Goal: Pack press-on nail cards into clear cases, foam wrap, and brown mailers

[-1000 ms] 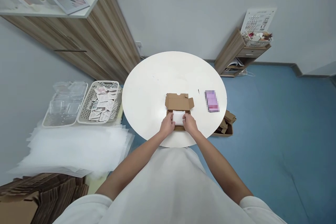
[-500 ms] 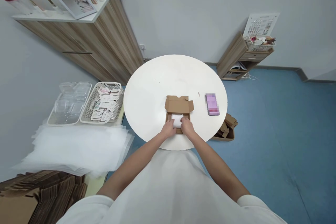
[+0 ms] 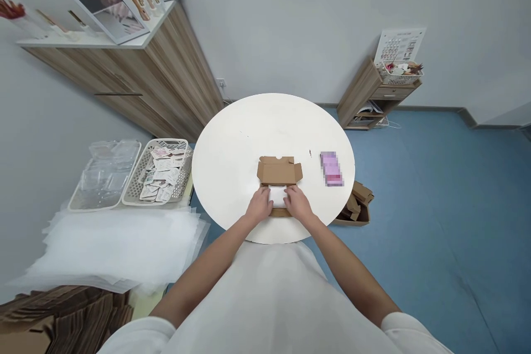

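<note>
On the white round table [image 3: 232, 144] lies a brown cardboard box [image 3: 277, 171], its lid with side flaps folded back away from me. A white wrapped packet [image 3: 277, 197] fills the middle of the box's tray. My left hand [image 3: 259, 204] is closed at the packet's left edge, across the box's side wall. Mirroring it, my right hand [image 3: 298, 203] closes on the right edge. The fingertips of both hands touch the packet, and the hands hide much of the tray's sides.
To the right on the table are a blurred purple pack [image 3: 331, 168] and a tiny dark item [image 3: 310, 153]. A carton of cardboard pieces [image 3: 353, 211] stands below the table's right edge. At left are a basket of sachets [image 3: 160, 174], clear plastic containers [image 3: 105, 171] and white sheets [image 3: 112, 249].
Both hands have spread slightly outward along the packet's sides. The whole view has shifted a little; the box and packet keep their place on the table.
</note>
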Demonstrator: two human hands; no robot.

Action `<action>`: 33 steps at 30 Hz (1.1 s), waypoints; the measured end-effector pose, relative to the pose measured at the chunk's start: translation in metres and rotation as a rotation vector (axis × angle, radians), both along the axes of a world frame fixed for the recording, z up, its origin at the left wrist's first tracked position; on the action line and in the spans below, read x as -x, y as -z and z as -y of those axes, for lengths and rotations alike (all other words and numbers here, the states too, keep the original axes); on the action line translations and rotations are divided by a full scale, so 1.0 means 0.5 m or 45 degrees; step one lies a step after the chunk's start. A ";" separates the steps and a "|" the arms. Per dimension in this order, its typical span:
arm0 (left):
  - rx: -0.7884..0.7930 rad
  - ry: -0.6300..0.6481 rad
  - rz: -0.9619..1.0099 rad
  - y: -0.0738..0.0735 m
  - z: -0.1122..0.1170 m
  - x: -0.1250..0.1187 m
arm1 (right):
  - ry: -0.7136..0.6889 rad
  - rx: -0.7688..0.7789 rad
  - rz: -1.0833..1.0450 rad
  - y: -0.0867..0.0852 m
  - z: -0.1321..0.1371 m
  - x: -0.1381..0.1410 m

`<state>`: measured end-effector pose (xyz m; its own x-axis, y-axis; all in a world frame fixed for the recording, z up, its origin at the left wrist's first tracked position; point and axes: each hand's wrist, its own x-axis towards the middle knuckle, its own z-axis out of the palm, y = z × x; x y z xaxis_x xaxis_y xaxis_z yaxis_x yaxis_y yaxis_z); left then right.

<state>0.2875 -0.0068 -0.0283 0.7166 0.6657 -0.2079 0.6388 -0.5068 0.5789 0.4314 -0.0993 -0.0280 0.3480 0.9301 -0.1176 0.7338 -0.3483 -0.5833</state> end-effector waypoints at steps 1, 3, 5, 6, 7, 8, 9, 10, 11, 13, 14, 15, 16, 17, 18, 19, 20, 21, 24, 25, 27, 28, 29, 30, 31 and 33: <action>-0.008 -0.044 0.058 -0.001 -0.014 0.007 | 0.055 -0.063 -0.034 -0.004 0.000 -0.017; 0.017 -0.226 0.134 -0.001 -0.047 0.019 | 0.236 -0.125 -0.123 -0.007 -0.003 -0.060; 0.159 -0.453 0.139 0.002 -0.081 0.025 | 0.479 -0.110 -0.299 -0.002 -0.011 -0.105; 0.251 -0.536 0.149 0.003 -0.097 0.025 | 0.584 -0.084 -0.445 0.003 -0.016 -0.126; 0.351 -0.598 0.173 0.005 -0.110 0.023 | 0.657 -0.051 -0.633 0.009 -0.022 -0.143; 0.460 -0.638 0.210 0.006 -0.121 0.019 | 0.692 0.003 -0.841 0.015 -0.028 -0.155; 0.563 -0.663 0.254 0.007 -0.128 0.013 | 0.716 0.045 -1.016 0.021 -0.034 -0.164; 0.650 -0.681 0.296 0.007 -0.133 0.007 | 0.726 0.081 -1.156 0.026 -0.040 -0.167; 0.725 -0.689 0.331 0.006 -0.135 0.001 | 0.729 0.109 -1.255 0.030 -0.046 -0.167; 0.838 -0.680 0.371 0.003 -0.134 -0.010 | 0.738 0.131 -1.340 0.035 -0.058 -0.157; 0.882 -0.661 0.380 0.001 -0.133 -0.014 | 0.743 0.128 -1.350 0.036 -0.063 -0.149; 0.919 -0.638 0.389 -0.002 -0.132 -0.016 | 0.746 0.115 -1.352 0.036 -0.068 -0.141; 0.945 -0.616 0.398 -0.005 -0.131 -0.016 | 0.749 0.092 -1.351 0.035 -0.073 -0.132; 0.959 -0.599 0.408 -0.008 -0.132 -0.015 | 0.748 0.063 -1.348 0.033 -0.077 -0.124; 0.960 -0.587 0.418 -0.011 -0.134 -0.013 | 0.742 0.034 -1.347 0.029 -0.080 -0.117; 0.955 -0.578 0.430 -0.015 -0.138 -0.009 | 0.724 0.012 -1.349 0.025 -0.083 -0.110; 0.950 -0.563 0.446 -0.019 -0.143 -0.005 | 0.695 -0.005 -1.351 0.019 -0.085 -0.104; 0.944 -0.546 0.468 -0.023 -0.149 0.000 | 0.654 -0.016 -1.351 0.012 -0.087 -0.099; 0.926 -0.459 0.536 -0.034 -0.169 0.018 | 0.527 -0.032 -1.302 -0.009 -0.090 -0.083; 0.916 -0.427 0.542 -0.036 -0.175 0.025 | 0.505 -0.029 -1.269 -0.015 -0.089 -0.077; 0.885 -0.382 0.518 -0.038 -0.183 0.038 | 0.498 -0.011 -1.189 -0.022 -0.085 -0.066; 0.867 -0.369 0.495 -0.038 -0.186 0.045 | 0.505 0.001 -1.147 -0.024 -0.081 -0.060; 0.851 -0.361 0.471 -0.036 -0.187 0.051 | 0.516 0.010 -1.108 -0.024 -0.077 -0.054; 0.837 -0.354 0.449 -0.035 -0.188 0.057 | 0.527 0.015 -1.074 -0.024 -0.071 -0.048; 0.828 -0.346 0.431 -0.033 -0.187 0.062 | 0.534 0.017 -1.047 -0.024 -0.064 -0.043; 0.829 -0.312 0.410 -0.030 -0.186 0.071 | 0.516 0.017 -1.023 -0.023 -0.050 -0.035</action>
